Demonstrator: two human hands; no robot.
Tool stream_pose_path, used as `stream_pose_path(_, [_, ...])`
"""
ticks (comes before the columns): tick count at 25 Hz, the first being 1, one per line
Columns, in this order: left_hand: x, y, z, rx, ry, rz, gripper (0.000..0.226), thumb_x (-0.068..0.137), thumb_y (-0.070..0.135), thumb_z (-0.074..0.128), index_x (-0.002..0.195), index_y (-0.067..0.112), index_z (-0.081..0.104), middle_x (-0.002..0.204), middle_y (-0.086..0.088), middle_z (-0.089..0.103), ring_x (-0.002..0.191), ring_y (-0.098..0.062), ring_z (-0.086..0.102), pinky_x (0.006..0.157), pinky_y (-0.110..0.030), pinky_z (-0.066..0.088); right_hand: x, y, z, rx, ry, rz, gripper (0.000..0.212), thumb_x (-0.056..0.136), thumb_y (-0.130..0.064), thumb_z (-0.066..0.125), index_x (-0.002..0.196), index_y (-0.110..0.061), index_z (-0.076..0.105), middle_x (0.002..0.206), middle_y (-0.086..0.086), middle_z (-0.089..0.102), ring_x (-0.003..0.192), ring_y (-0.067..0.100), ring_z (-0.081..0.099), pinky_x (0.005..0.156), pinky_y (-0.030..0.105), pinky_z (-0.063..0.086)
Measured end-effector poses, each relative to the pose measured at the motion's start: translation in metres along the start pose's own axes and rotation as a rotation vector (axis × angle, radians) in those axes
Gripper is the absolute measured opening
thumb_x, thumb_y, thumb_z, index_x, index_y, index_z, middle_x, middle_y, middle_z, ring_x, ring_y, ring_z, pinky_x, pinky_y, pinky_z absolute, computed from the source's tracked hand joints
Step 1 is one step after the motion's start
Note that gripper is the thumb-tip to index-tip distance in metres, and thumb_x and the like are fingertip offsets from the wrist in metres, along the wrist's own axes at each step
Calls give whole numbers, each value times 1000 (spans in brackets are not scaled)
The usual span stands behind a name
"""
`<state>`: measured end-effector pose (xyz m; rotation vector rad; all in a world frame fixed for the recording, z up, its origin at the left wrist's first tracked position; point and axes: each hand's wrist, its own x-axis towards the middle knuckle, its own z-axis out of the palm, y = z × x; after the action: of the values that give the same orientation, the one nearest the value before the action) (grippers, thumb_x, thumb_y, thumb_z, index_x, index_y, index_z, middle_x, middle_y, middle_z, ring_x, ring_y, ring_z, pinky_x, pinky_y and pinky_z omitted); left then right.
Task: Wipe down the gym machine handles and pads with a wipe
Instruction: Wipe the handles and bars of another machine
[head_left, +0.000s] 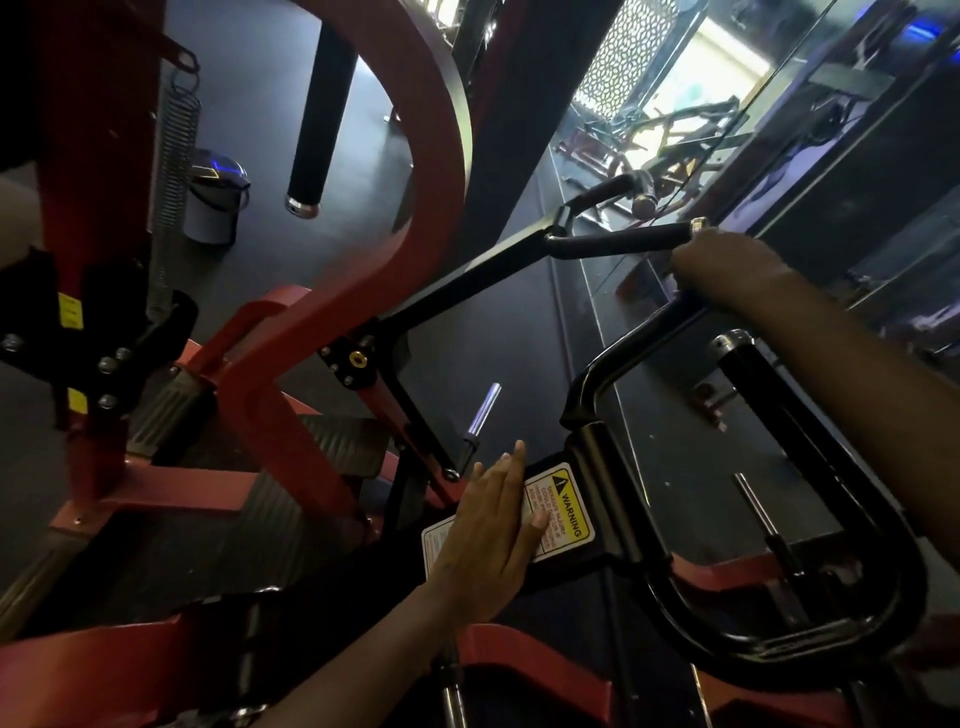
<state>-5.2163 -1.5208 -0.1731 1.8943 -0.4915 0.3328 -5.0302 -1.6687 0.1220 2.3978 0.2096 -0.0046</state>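
Note:
I look down on a red and black gym machine (332, 291). My left hand (491, 530) lies flat with straight fingers on the black bracket (597, 493) that carries a yellow warning label (563, 512). My right hand (727, 265) curls over the far end of a black padded handle (618, 241), close to its metal cap. No wipe shows in either hand; the right palm is hidden. A second padded handle (748, 374) with a chrome cap stands near my right forearm. Another black grip (317, 109) hangs at the top.
A looped black bar (670, 608) curves below my right arm. A coiled spring (176, 171) runs along the red upright at left. A small lidded bin (213, 202) stands on the dark floor. A mirror wall (779, 130) at right reflects other machines.

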Motion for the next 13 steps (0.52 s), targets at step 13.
stream_pose_path(13, [20, -24, -124, 279, 42, 14, 60, 99, 46, 30, 150, 21, 12, 145, 4, 36, 135, -6, 28, 118, -27, 5, -2, -142, -35, 564, 605, -571, 29, 74, 9, 59, 89, -11, 74, 87, 6, 69, 86, 27, 61, 74, 39, 53])
